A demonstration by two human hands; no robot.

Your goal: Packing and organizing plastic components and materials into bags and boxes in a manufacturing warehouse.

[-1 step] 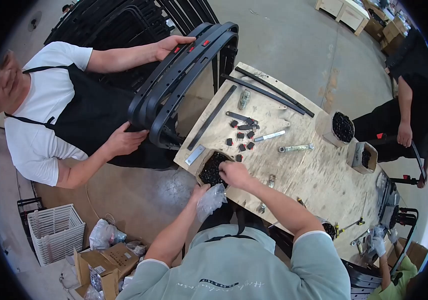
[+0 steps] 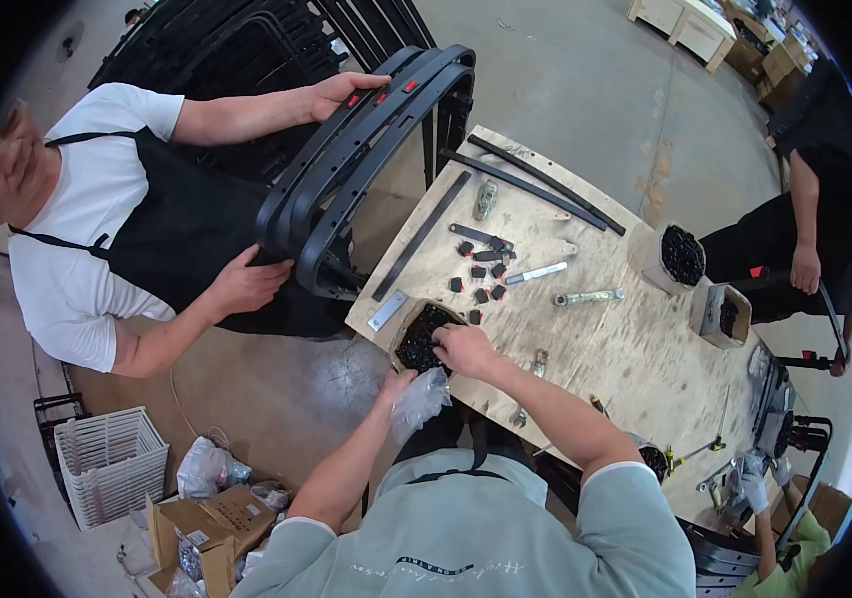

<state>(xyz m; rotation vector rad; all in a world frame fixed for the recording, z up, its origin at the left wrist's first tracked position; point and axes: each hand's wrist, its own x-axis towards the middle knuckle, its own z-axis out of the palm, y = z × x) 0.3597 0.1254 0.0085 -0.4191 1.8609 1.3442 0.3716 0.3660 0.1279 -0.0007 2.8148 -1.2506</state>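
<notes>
At the table's near-left edge is a container [image 2: 404,342] filled with small black parts [image 2: 420,345]. My right hand [image 2: 464,349] reaches over its right side, fingers bent and closed down at the parts; what they pinch, if anything, is hidden. My left hand [image 2: 395,383] grips the container's near edge, its fingers partly out of sight. A clear plastic bag [image 2: 420,403] hangs beside that hand, over the near side. Just beyond the container lie several small black-and-red pieces [image 2: 479,271] and a flat metal plate [image 2: 387,311].
A co-worker on the left holds curved black frames [image 2: 346,169]. The wooden table [image 2: 595,339] carries black bars [image 2: 536,189], a ratchet wrench [image 2: 588,296] and two more parts containers, a white one [image 2: 657,261] and another [image 2: 713,317]. Other people stand right; a white basket [image 2: 110,466] sits lower left.
My right hand has shifted very slightly left and down over the black parts. My left hand and the container look the same.
</notes>
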